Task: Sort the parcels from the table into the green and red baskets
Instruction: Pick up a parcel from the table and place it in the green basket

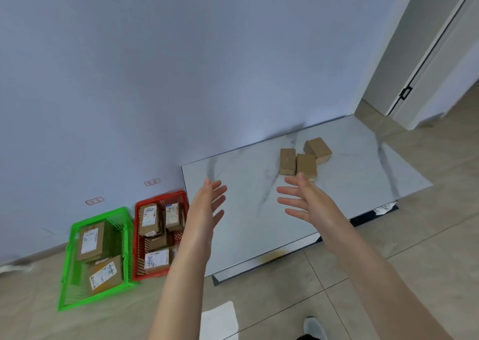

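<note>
Hands are held out over the table [246, 225], empty & well apart: left hand [208, 201] and right hand [304, 201], fingers straight and spread, palms turned inward. 3 parcels [306, 165] are clustered on the far part of the table, just beyond the right hand. They are small plain brown cardboard blocks w/ no labels visible. 2 are set side by side, the 3rd at an angle behind. A green basket [68, 256] is set on the tiled floor [388, 251], w/ 2 white-labelled cardboard boxes [90, 241] laid in it. A red basket [136, 236] is placed between it and the table and is packed w/ several labelled boxes [149, 219]. Both baskets are slotted plastic; the table top is white, marble-veined and glossy.
</note>
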